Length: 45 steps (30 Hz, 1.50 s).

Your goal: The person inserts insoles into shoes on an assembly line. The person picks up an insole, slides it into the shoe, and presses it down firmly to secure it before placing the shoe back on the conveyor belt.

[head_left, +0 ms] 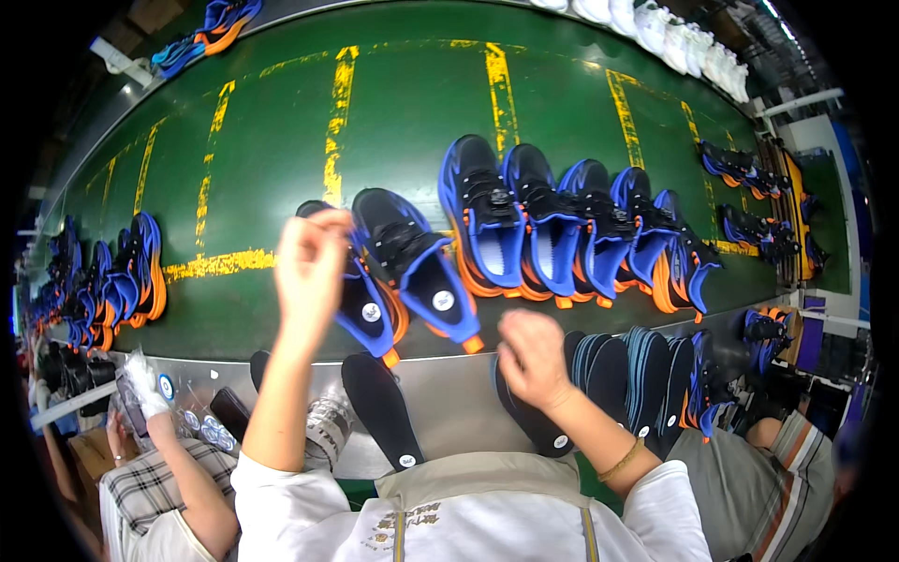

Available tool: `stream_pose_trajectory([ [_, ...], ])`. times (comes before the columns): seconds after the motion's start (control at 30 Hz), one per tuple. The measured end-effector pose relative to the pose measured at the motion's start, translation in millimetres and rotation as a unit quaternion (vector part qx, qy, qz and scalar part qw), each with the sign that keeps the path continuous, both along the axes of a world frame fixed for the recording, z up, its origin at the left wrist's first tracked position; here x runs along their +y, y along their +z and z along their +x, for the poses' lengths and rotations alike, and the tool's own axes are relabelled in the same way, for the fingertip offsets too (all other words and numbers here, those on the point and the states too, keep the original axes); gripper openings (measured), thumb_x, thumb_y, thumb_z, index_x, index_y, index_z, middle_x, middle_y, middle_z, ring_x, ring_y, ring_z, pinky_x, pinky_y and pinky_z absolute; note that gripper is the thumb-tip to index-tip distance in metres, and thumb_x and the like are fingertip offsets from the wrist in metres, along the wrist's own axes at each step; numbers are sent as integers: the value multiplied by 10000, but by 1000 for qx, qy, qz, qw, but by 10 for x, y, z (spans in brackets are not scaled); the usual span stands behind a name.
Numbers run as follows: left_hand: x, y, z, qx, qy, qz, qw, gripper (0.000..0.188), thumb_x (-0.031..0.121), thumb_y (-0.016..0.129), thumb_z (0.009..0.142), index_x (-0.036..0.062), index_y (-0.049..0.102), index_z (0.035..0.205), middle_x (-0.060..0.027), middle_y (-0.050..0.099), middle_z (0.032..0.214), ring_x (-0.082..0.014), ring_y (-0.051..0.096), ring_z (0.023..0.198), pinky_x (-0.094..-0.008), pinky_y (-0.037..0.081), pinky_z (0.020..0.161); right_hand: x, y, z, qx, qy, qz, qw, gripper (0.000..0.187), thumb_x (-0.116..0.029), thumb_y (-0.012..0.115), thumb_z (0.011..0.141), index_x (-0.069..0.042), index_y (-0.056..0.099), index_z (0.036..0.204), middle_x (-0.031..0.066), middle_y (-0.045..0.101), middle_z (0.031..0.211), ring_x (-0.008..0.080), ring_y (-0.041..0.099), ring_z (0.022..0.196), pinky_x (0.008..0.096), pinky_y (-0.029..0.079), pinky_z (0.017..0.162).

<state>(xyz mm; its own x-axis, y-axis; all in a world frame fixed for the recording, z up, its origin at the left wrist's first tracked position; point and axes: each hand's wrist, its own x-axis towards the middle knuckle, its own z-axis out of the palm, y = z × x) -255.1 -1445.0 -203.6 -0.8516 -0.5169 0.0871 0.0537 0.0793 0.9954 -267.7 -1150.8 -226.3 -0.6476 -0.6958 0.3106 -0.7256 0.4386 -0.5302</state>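
Note:
My left hand [314, 258], fingers curled together, is over the left shoe [365, 304] of two black and blue sneakers with orange soles; it covers part of the upper, and whatever it pinches is hidden. Beside it stands the second sneaker [405, 253]. Black insoles with round white stickers show inside both. My right hand [534, 358] is closed, its fingers bent, above a loose black insole [543, 426] at the table's near edge; I see nothing in its grip. Another black insole [382, 403] lies between my arms.
Several matching sneakers [552, 225] stand in a row right of centre, pale inside. Stacked insoles [599, 375] lie right of my right hand. More sneakers [131, 272] stand on the left of the green belt [262, 122]. White shoes [655, 33] line the far side. Co-workers sit on both sides.

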Motion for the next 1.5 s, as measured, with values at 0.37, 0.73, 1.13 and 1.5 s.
stream_pose_trajectory([
  [0.37, 1070, 275, -742, -88, -173, -334, 922, 143, 133, 520, 753, 19, 544, 837, -98, 536, 631, -205, 535, 546, -288, 432, 528, 783, -117, -1118, 130, -42, 233, 963, 203, -213, 637, 733, -69, 543, 841, 73, 542, 828, 237, 509, 919, 407, 331, 892],
  [0.73, 1065, -351, -1225, -100, -210, -501, 834, 406, 303, 558, 826, 60, 493, 1146, -171, 553, 925, -319, 575, 810, -406, 447, 693, 2222, 225, 572, -162, -286, 420, 846, 580, -438, 697, 644, -33, 540, 1029, 165, 557, 956, 318, 543, 877, 401, 454, 740],
  [1.13, 1321, -377, -990, -251, -178, 74, 949, 408, 475, 574, 809, 69, 612, 813, 46, 472, 564, -42, 380, 474, -194, 258, 434, 2318, 425, 976, -268, -348, 147, 886, 804, -228, 732, 695, 9, 295, 1327, 269, 396, 1279, 390, 390, 1189, 389, 332, 981],
  [1.5, 1444, -597, -836, -69, -137, -3, 988, 457, 416, 574, 825, -35, 611, 891, -63, 592, 729, -99, 517, 674, -246, 425, 622, 626, 1210, -407, 25, -27, 99, 994, 450, -143, 716, 669, 0, 559, 1066, 250, 352, 1312, 296, 499, 839, 358, 429, 787],
])
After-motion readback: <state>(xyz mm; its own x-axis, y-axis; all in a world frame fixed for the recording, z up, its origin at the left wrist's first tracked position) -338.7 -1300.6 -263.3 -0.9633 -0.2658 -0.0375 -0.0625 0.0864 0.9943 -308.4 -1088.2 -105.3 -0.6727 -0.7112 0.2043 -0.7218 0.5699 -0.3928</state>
